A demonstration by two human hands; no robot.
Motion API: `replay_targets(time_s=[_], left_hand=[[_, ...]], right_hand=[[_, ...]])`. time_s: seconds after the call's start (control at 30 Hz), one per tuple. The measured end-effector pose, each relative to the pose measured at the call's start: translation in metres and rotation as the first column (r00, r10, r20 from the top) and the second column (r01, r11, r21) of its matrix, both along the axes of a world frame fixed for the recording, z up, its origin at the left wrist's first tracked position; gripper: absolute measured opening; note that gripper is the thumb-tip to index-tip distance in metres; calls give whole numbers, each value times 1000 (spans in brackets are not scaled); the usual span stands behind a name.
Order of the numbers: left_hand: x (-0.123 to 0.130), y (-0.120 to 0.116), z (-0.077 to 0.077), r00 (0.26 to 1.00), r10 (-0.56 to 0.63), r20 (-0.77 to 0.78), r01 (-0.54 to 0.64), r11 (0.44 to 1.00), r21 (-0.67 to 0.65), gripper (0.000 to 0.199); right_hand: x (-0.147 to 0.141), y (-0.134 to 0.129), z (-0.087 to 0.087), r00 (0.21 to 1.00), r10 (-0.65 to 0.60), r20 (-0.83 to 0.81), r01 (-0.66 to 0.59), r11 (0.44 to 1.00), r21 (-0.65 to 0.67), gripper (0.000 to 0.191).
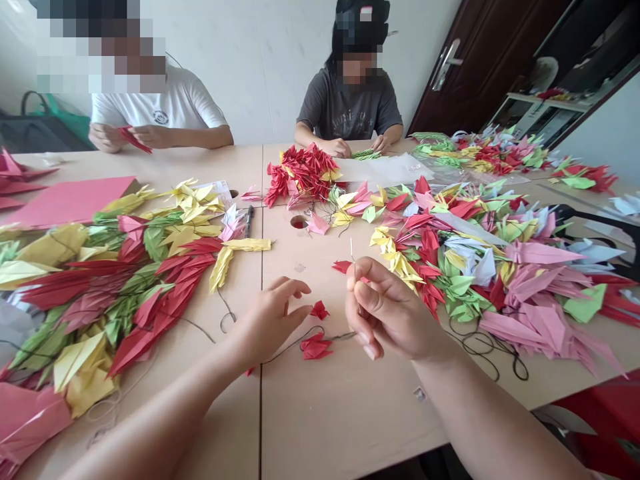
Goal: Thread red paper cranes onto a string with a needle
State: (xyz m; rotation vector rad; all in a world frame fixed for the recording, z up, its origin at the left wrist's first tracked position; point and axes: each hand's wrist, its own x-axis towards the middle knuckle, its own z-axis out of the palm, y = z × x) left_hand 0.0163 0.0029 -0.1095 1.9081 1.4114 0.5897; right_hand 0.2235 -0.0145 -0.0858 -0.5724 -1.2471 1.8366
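My right hand (pixel 383 303) is raised over the table, thumb and index finger pinched on a thin needle (pixel 352 253) that points upward. Slightly above the tabletop, my left hand (pixel 280 310) has its fingers apart and curved, with nothing in them. Between the hands lie a small red folded paper piece (pixel 319 310) and a larger red folded paper piece (pixel 316 347). A dark thread (pixel 290 347) runs beside the larger piece toward my right hand. Another red piece (pixel 342 266) shows just behind my right hand.
Colourful folded paper pieces are heaped at left (pixel 145 267) and right (pixel 480 260). A red pile (pixel 305 170) stands farther back, near a table hole (pixel 299 222). Two people sit opposite, one in white (pixel 185 100), one in dark grey (pixel 350 110), both handling paper.
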Motion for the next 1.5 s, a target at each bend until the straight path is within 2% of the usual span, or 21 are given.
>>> replay_targets(time_s=[0.07, 0.17, 0.27, 0.43, 0.5, 0.57, 0.63, 0.7, 0.73, 0.8, 0.87, 0.93, 0.97, 1.1, 1.5], left_hand=[[1, 0, -7, 995, -75, -60, 77, 997, 29, 24], [3, -2, -10, 985, -121, -122, 125, 992, 24, 26], [5, -6, -9, 985, -133, -112, 140, 988, 59, 27], [8, -9, -15, 957, -275, -94, 285, 951, 118, 18], [9, -9, -17, 950, -297, -95, 306, 945, 117, 17], [9, -8, -15, 962, -267, -63, 272, 958, 94, 18], [8, -6, -6, 985, -170, 29, 169, 985, 40, 17], [4, -4, 6, 982, -39, 186, 54, 996, -75, 14], [2, -4, 12, 957, 25, 288, 19, 989, -148, 15], [-2, -3, 24, 845, 149, 514, 11, 956, -295, 18], [-5, -4, 33, 674, 260, 692, 57, 915, -400, 19], [-7, -5, 39, 533, 340, 775, 106, 882, -460, 18], [-7, -6, 41, 492, 361, 793, 125, 871, -474, 17], [-10, -8, 47, 435, 362, 824, 150, 873, -463, 14], [-10, -9, 50, 449, 290, 845, 167, 902, -399, 11]], right_hand=[[0, -1, 1, 1000, 15, 21, -15, 1000, 14, 16], [-1, -2, 1, 999, 20, 38, -21, 999, 25, 16], [-2, -2, 0, 999, 5, 31, -6, 999, 31, 15], [-3, 0, -3, 1000, -3, 22, 3, 1000, 27, 13], [-4, 0, -4, 1000, 1, 24, -2, 1000, 29, 13], [-5, 0, -5, 999, -2, 32, 1, 999, 32, 13], [-5, 0, -5, 999, -13, 47, 11, 999, 31, 15], [-5, -1, -4, 997, -23, 72, 21, 999, 32, 16], [-6, -1, -3, 995, -23, 92, 20, 999, 36, 17], [-7, -3, 0, 990, -12, 138, 6, 999, 44, 19], [-8, -4, 2, 986, 13, 168, -20, 999, 40, 20], [-10, -6, 2, 984, 35, 177, -40, 999, 27, 21], [-11, -6, 2, 984, 38, 177, -42, 999, 22, 21], [-12, -7, -1, 985, 24, 171, -27, 1000, 13, 20], [-12, -7, 1, 985, 18, 170, -19, 1000, 1, 18]])
